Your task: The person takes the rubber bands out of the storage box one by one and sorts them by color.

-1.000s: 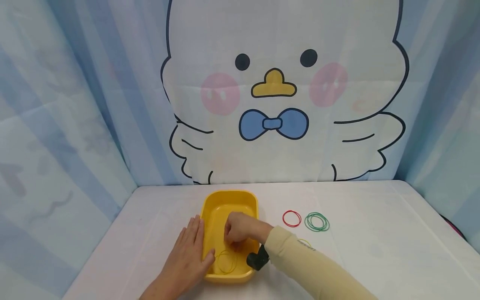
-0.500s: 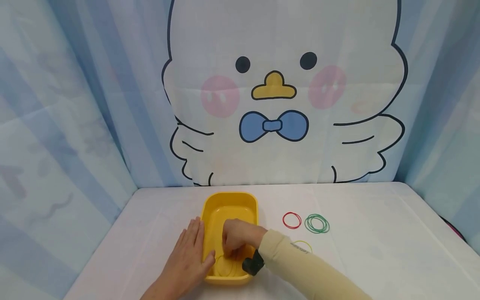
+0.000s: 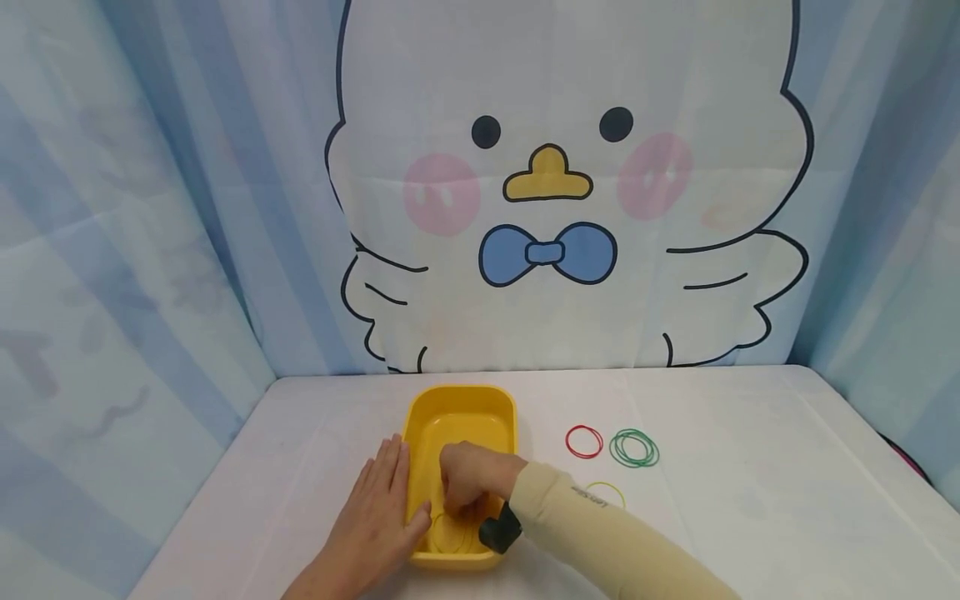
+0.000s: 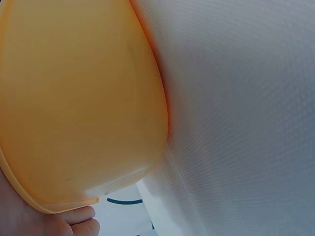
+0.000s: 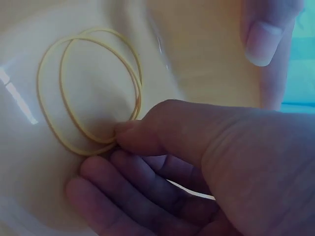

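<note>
In the head view my right hand (image 3: 472, 479) reaches down into a yellow plastic tray (image 3: 461, 398). The right wrist view shows its thumb and index finger pinching the edge of looped yellow rubber bands (image 5: 140, 91), which lie on the tray's bottom; the other fingers are bent below. My left hand (image 3: 375, 508) lies along the tray's left rim, fingers straight and thumb over the edge. The tray's outer wall (image 4: 83, 98) fills much of the left wrist view, with fingertips (image 4: 83, 223) at its lower end.
Right of the tray, red rubber bands (image 3: 567, 442) and green rubber bands (image 3: 617, 450) lie on the white tabletop (image 3: 750, 467). A yellow rubber band (image 3: 619, 492) lies nearer, partly hidden by the right sleeve (image 3: 600, 525). A printed curtain (image 3: 547, 325) stands behind.
My right hand has shifted slightly left and toward me inside the tray, uncovering more of the yellow band on the table. The left hand stays on the rim.
</note>
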The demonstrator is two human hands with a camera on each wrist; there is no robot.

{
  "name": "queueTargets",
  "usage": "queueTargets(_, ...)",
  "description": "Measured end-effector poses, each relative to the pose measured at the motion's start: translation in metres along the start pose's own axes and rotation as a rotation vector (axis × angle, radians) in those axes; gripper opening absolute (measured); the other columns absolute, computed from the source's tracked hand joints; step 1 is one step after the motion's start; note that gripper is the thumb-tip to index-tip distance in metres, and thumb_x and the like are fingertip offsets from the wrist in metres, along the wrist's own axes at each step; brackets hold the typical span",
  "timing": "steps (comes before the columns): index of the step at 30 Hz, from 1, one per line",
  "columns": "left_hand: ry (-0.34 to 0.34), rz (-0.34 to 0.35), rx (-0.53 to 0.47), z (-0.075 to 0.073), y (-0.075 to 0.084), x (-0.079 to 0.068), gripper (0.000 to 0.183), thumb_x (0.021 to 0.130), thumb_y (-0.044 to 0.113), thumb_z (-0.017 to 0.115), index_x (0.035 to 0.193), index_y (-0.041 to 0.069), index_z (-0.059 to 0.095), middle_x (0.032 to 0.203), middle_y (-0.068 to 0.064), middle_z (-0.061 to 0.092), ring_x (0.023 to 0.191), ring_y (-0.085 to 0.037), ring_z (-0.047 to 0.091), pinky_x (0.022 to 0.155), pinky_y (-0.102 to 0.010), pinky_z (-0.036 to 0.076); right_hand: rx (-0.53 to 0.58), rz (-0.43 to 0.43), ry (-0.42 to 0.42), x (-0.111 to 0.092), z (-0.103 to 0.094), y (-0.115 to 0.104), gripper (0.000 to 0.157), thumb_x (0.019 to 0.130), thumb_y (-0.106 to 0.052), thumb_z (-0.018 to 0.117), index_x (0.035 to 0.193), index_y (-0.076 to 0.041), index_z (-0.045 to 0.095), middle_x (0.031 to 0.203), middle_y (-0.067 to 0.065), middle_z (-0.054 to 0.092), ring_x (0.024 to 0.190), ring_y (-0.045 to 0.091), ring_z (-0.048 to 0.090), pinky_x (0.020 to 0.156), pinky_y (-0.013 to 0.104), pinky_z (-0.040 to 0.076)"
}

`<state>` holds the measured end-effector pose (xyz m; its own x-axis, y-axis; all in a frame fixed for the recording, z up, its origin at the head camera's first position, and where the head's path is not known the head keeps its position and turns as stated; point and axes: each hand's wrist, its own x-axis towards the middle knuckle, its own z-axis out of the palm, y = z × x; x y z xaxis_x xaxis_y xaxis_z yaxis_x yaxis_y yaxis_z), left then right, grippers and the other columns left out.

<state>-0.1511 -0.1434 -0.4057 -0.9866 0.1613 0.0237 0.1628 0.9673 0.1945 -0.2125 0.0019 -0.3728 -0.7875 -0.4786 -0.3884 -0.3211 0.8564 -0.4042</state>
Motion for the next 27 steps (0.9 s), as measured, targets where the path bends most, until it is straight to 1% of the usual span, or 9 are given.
queueTargets(7,0.007,0.010,0.001,0.000,-0.001,0.000,0.076,0.087,0.049,0.040,0.143,0.003,0.016,0.151,-0.011,0.009,0.139,-0.026,0.012,0.111,-0.048,0.013,-0.022,-0.009,-0.001,0.000,0.001,-0.001,0.016,0.071,-0.012,0.071,0.063,-0.011,0.058,0.054,0.002,0.056,0.045,0.014,0.053,0.044,0.021,0.046)
queueTargets(12,0.000,0.007,-0.014,0.000,0.000,0.000,0.077,0.087,0.049,0.040,0.143,0.004,0.015,0.152,-0.011,0.009,0.139,-0.026,0.011,0.112,-0.048,0.013,-0.051,-0.004,0.028,0.001,0.000,0.003,0.015,0.072,-0.015,0.070,0.065,-0.013,0.057,0.056,0.000,0.055,0.047,0.012,0.051,0.045,0.021,0.045)
queueTargets(15,0.010,0.016,-0.017,0.000,-0.001,-0.001,0.077,0.087,0.049,0.041,0.143,0.003,0.015,0.151,-0.011,0.009,0.139,-0.026,0.012,0.112,-0.047,0.014,-0.042,0.006,0.048,0.002,-0.001,0.007,0.014,0.073,-0.015,0.070,0.066,-0.014,0.057,0.056,0.000,0.053,0.049,0.012,0.050,0.046,0.021,0.044)
queueTargets(21,0.021,0.023,-0.016,0.000,-0.001,-0.002,0.077,0.087,0.049,0.041,0.143,0.003,0.015,0.151,-0.012,0.010,0.139,-0.026,0.012,0.112,-0.047,0.014,-0.035,-0.018,0.054,0.002,-0.001,0.010,0.017,0.071,-0.013,0.070,0.058,-0.013,0.058,0.049,-0.002,0.050,0.045,0.012,0.048,0.042,0.020,0.040)
queueTargets(27,0.013,0.018,-0.018,-0.001,0.000,-0.002,0.077,0.087,0.049,0.041,0.143,0.003,0.015,0.151,-0.012,0.009,0.139,-0.026,0.012,0.112,-0.047,0.014,-0.038,-0.010,0.042,0.002,-0.004,0.011,0.018,0.071,-0.010,0.070,0.056,-0.013,0.059,0.049,-0.001,0.055,0.044,0.013,0.053,0.044,0.022,0.047)
